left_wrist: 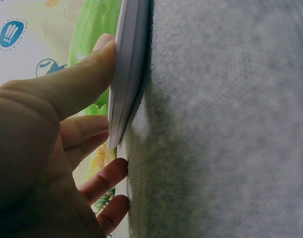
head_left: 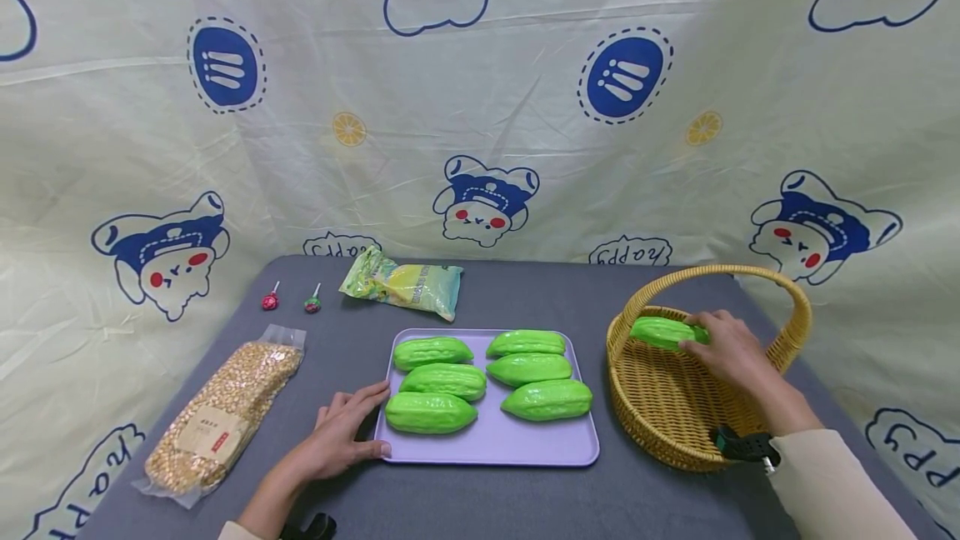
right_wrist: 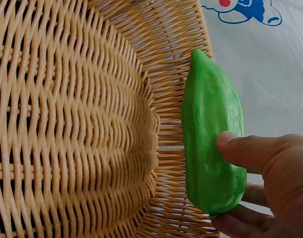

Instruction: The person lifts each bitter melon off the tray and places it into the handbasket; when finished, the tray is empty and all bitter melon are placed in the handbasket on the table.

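My right hand [head_left: 726, 350] grips a green bitter melon [head_left: 662, 332] by one end, over the far part of a wicker basket [head_left: 633, 427]. In the right wrist view the thumb lies on the side of the melon, and the other fingers are partly hidden behind it. At the left, my left hand [head_left: 341, 432] rests against the edge of a lilac tray [head_left: 517, 445], its thumb and fingers spread along the rim. Several bitter melons [head_left: 431, 412] lie on the tray in two columns. Inside the basket no other melon shows.
A clear bag of corn kernels [head_left: 225, 407] lies at the left. Behind the tray is a green-yellow packet [head_left: 408, 286]. A red lollipop [head_left: 270, 301] and a green lollipop [head_left: 312, 303] lie at the back left. The basket's handle [head_left: 708, 272] arches above the right hand.
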